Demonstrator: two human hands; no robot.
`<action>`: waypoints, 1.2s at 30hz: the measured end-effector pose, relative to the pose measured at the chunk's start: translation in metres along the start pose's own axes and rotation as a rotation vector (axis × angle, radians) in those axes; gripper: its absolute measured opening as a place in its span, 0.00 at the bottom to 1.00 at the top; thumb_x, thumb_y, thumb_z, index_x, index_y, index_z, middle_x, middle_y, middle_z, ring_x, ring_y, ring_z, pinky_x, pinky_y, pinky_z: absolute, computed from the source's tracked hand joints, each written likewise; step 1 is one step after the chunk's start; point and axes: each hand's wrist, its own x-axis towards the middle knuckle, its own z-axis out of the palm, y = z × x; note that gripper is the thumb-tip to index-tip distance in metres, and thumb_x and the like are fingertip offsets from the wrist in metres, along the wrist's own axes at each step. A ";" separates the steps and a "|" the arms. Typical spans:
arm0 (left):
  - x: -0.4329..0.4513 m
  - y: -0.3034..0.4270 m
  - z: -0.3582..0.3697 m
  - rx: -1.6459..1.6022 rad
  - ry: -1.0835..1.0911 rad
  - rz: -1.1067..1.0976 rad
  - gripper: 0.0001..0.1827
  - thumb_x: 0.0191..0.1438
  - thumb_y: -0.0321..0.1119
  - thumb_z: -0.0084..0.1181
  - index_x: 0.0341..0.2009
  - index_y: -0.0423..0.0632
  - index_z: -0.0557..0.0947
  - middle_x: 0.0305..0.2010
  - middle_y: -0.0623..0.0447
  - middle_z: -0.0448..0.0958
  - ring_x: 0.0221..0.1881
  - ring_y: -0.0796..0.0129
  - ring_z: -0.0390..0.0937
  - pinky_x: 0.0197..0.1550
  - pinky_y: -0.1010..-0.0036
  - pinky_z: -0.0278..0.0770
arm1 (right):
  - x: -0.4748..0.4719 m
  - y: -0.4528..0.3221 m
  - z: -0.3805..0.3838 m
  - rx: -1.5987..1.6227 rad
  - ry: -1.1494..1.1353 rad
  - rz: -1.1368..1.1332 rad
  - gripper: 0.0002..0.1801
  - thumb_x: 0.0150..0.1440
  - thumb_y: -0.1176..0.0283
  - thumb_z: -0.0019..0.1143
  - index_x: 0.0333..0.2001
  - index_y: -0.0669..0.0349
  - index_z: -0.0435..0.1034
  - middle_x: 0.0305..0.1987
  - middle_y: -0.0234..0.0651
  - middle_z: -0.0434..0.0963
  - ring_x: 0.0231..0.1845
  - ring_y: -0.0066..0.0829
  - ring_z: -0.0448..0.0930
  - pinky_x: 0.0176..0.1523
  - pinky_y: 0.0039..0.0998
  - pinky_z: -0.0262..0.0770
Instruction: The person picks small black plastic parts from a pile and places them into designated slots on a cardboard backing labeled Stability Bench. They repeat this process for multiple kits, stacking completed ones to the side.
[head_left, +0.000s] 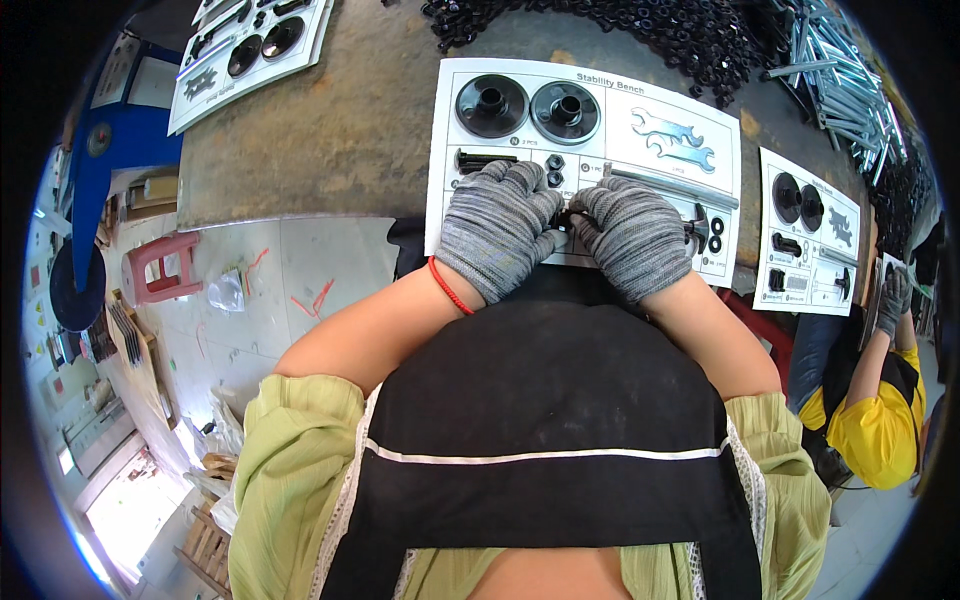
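My left hand (499, 229) and my right hand (631, 232), both in grey striped knit gloves, meet over the lower middle of a white printed parts card (652, 94). Their fingertips close around a small black part (563, 219), mostly hidden by the gloves. Two round black caps (491, 106) sit on the card's upper left, with two open-end wrenches (675, 141) at upper right. Black bolts (480, 161) and two black nuts (555, 171) lie above my left fingers. A metal rod (679, 187) runs past my right hand, near a black T-shaped piece (700, 229) and two black rings (716, 235).
Black nuts (652, 37) are heaped at the table's back, beside a pile of metal rods (847, 82). Another filled card (806, 232) lies right; stacked cards (255, 67) lie left. A person in yellow (874, 427) works at far right. A pink stool (161, 268) stands on the floor.
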 end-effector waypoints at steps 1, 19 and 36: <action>0.000 0.000 -0.001 0.003 -0.019 -0.001 0.22 0.39 0.44 0.67 0.40 0.48 0.82 0.40 0.46 0.74 0.42 0.52 0.72 0.47 0.59 0.71 | 0.000 0.003 0.002 0.010 0.016 -0.017 0.13 0.58 0.61 0.49 0.39 0.55 0.76 0.35 0.39 0.76 0.39 0.39 0.78 0.43 0.40 0.75; -0.009 -0.012 -0.013 0.003 0.045 0.015 0.24 0.36 0.48 0.69 0.36 0.47 0.84 0.39 0.48 0.76 0.41 0.55 0.73 0.44 0.62 0.71 | -0.002 0.005 0.009 0.103 0.122 -0.093 0.10 0.56 0.61 0.53 0.36 0.51 0.77 0.30 0.36 0.77 0.36 0.37 0.78 0.40 0.38 0.74; -0.031 -0.022 -0.041 -0.262 0.245 -0.037 0.28 0.38 0.45 0.70 0.45 0.51 0.79 0.37 0.51 0.75 0.38 0.55 0.74 0.44 0.65 0.70 | -0.008 0.026 0.003 0.248 0.423 -0.068 0.11 0.53 0.68 0.58 0.40 0.56 0.76 0.31 0.38 0.76 0.35 0.37 0.77 0.42 0.33 0.74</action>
